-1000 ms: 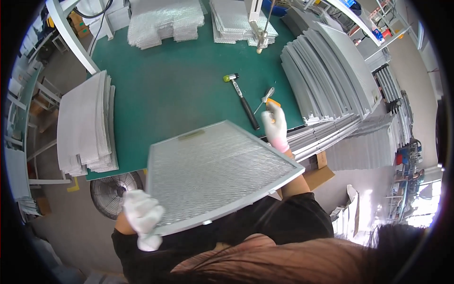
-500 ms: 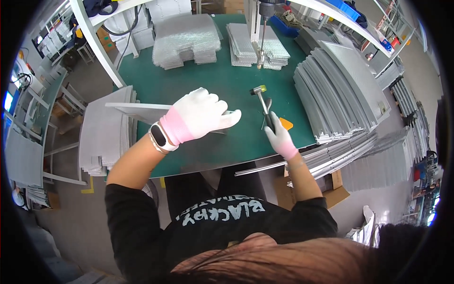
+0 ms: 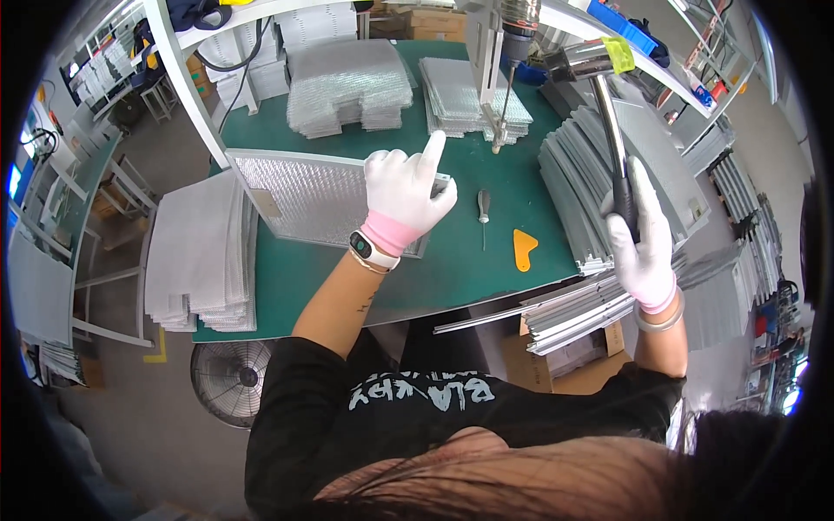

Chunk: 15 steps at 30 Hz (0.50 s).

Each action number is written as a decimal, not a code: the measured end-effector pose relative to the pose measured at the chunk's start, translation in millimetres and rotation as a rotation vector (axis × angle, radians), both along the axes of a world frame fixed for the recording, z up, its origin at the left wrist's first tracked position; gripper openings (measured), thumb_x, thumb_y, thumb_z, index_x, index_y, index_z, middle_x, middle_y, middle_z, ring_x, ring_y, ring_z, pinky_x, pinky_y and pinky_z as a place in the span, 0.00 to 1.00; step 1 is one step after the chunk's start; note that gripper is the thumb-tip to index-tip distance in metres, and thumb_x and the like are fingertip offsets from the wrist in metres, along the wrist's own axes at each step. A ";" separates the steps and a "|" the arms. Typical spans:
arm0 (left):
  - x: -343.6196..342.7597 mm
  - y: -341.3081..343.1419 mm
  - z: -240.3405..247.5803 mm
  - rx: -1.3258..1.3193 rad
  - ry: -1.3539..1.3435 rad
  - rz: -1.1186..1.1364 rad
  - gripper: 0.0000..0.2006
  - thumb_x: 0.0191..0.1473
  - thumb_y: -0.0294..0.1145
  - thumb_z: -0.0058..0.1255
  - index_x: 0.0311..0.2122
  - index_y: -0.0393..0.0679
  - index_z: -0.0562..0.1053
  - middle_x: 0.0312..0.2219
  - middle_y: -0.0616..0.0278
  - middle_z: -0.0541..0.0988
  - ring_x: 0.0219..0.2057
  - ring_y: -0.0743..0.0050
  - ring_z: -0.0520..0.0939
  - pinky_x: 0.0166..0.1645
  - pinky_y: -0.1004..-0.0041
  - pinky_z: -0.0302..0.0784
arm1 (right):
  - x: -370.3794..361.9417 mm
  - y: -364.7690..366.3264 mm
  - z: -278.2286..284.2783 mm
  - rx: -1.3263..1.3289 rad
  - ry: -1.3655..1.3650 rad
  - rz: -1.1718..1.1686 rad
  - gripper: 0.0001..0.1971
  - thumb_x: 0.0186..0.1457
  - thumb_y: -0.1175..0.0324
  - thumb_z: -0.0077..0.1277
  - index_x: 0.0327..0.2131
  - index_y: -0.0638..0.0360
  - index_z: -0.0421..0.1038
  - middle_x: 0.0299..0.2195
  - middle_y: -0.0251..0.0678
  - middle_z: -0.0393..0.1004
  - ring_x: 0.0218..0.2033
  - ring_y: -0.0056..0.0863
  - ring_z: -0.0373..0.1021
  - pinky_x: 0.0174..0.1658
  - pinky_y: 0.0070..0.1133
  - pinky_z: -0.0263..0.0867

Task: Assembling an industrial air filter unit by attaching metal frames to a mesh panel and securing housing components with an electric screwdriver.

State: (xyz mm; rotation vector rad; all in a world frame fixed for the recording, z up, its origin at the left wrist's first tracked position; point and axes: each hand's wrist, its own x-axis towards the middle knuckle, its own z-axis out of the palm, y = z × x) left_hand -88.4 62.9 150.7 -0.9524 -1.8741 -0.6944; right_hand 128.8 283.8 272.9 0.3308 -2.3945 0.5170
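A thin silver panel with a metal frame and dimpled face [image 3: 313, 198] stands tilted on the green table. My left hand [image 3: 408, 187], in a white glove with a pink cuff, grips its right end. The index finger points up while the other fingers curl at the panel's edge, hiding that corner. In my right hand [image 3: 645, 247], also gloved, is a mallet [image 3: 612, 122] by its black handle. Its head, with a yellow-green face, is raised above the stack at the right. Between my hands lie a screwdriver [image 3: 484, 205] and a flat orange plastic piece [image 3: 524, 250].
Bubble-wrap sheets [image 3: 347, 82] are piled at the back of the green table [image 3: 321, 300]. More wrap sheets [image 3: 200, 243] stack at the left. A hanging power driver [image 3: 519, 35] points down at the back. Grey panels [image 3: 591, 182] stack at the right. A fan [image 3: 234, 382] stands below.
My right hand has picked the mallet up off the table and lifted it to the right. My left hand has moved right, and the panel has turned so its dimpled face shows.
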 end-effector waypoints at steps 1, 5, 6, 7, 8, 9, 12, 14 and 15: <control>-1.4 -0.2 0.0 0.014 0.004 -0.014 0.35 0.39 0.44 0.63 0.55 0.42 0.71 0.17 0.64 0.69 0.23 0.63 0.71 0.38 0.60 0.66 | -0.7 -2.7 5.4 0.017 -0.029 -0.009 0.29 0.62 0.67 0.51 0.62 0.68 0.56 0.32 0.37 0.73 0.28 0.26 0.68 0.36 0.21 0.67; -4.3 -2.2 2.0 -0.010 -0.013 -0.036 0.36 0.39 0.44 0.63 0.56 0.42 0.70 0.17 0.64 0.69 0.23 0.63 0.72 0.38 0.61 0.67 | -5.0 -8.0 9.8 0.192 -0.056 0.006 0.28 0.62 0.67 0.50 0.62 0.68 0.56 0.32 0.39 0.73 0.28 0.28 0.69 0.37 0.22 0.68; -5.2 -3.3 2.4 -0.015 -0.017 -0.041 0.37 0.39 0.45 0.64 0.56 0.41 0.69 0.18 0.64 0.70 0.24 0.63 0.72 0.38 0.61 0.67 | -5.6 -10.3 4.6 0.193 -0.055 0.008 0.28 0.62 0.67 0.50 0.62 0.68 0.56 0.32 0.39 0.73 0.28 0.28 0.69 0.37 0.22 0.68; -6.0 -4.4 2.8 -0.021 -0.021 -0.046 0.38 0.39 0.46 0.64 0.57 0.41 0.69 0.18 0.64 0.70 0.24 0.63 0.72 0.38 0.61 0.67 | -6.4 -12.7 -6.5 0.063 -0.050 -0.008 0.28 0.62 0.67 0.50 0.62 0.68 0.56 0.32 0.39 0.73 0.29 0.29 0.70 0.37 0.23 0.68; -6.9 -3.2 3.4 -0.016 -0.021 -0.050 0.38 0.39 0.46 0.64 0.57 0.41 0.69 0.18 0.64 0.70 0.24 0.63 0.72 0.38 0.61 0.67 | -6.7 -15.9 -17.5 -0.063 -0.045 -0.029 0.28 0.63 0.67 0.50 0.62 0.68 0.56 0.32 0.40 0.73 0.29 0.29 0.70 0.38 0.24 0.69; -7.5 -0.5 3.5 -0.004 -0.020 -0.056 0.39 0.39 0.46 0.64 0.57 0.41 0.68 0.18 0.64 0.70 0.24 0.63 0.72 0.38 0.61 0.68 | -9.3 -22.6 -29.7 -0.087 -0.017 -0.040 0.27 0.63 0.68 0.47 0.62 0.69 0.55 0.33 0.41 0.74 0.31 0.30 0.72 0.39 0.26 0.69; -8.4 -0.7 3.3 -0.015 -0.042 -0.061 0.40 0.39 0.47 0.65 0.58 0.40 0.68 0.19 0.63 0.71 0.25 0.63 0.73 0.39 0.61 0.68 | -23.0 -27.9 -57.4 0.190 -0.339 0.052 0.30 0.56 0.77 0.47 0.64 0.64 0.55 0.29 0.49 0.71 0.30 0.44 0.72 0.37 0.32 0.70; -8.2 -6.3 3.3 -0.040 -0.066 -0.049 0.40 0.39 0.48 0.65 0.58 0.40 0.67 0.19 0.63 0.71 0.25 0.62 0.73 0.39 0.61 0.68 | -27.7 -20.5 -45.5 0.220 -0.326 -0.015 0.31 0.55 0.77 0.48 0.63 0.61 0.57 0.32 0.50 0.71 0.33 0.47 0.72 0.40 0.34 0.70; -7.6 -7.0 4.1 -0.057 -0.074 -0.044 0.40 0.39 0.49 0.65 0.58 0.39 0.67 0.19 0.63 0.71 0.26 0.62 0.73 0.39 0.61 0.68 | -29.0 -20.0 -33.5 0.254 -0.179 -0.024 0.30 0.56 0.77 0.48 0.63 0.62 0.56 0.34 0.50 0.73 0.33 0.44 0.73 0.40 0.32 0.70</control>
